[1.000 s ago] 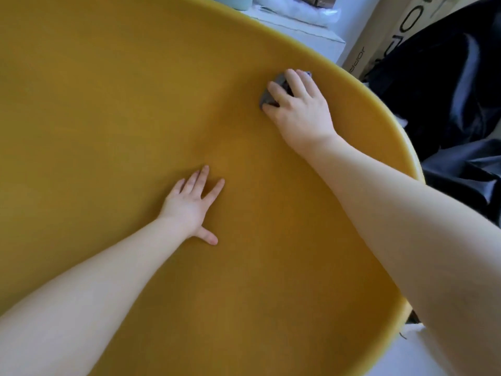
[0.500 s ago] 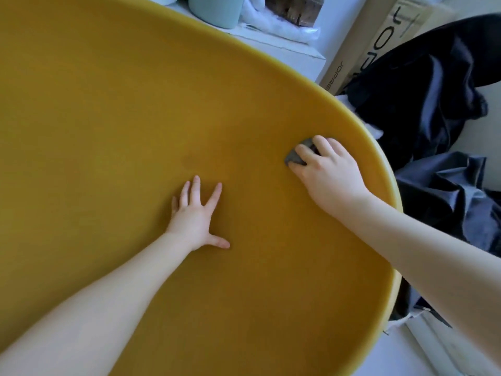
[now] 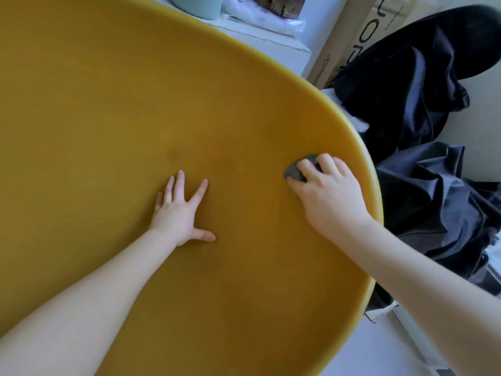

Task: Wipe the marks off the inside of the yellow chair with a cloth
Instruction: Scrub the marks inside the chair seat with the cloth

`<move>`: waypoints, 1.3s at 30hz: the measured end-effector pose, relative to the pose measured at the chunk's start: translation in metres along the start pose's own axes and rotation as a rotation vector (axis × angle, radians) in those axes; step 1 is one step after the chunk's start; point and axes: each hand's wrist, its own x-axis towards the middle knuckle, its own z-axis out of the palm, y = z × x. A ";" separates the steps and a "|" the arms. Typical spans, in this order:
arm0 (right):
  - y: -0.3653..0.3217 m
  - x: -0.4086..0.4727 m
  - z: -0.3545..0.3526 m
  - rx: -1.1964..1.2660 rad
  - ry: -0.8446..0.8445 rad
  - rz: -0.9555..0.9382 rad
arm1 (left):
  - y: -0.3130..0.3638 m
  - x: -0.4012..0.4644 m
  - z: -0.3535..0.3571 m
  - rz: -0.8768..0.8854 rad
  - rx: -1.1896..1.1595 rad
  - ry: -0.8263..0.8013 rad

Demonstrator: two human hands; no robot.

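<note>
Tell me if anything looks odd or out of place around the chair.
Only the dark clothing heaped untidily beside the yellow chair. Faint smudges remain inside it, above the left hand.

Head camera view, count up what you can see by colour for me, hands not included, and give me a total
Yellow: 1, the yellow chair
Grey: 1, the cloth under the right hand
Dark navy: 1, the heap of dark fabric
Brown: 1, the cardboard box
Pale teal: 1, the container at the top edge
Total: 5
</note>
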 end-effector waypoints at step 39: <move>-0.294 0.049 0.032 0.760 -0.131 0.233 | -0.136 -0.058 -0.030 -0.017 0.336 -0.037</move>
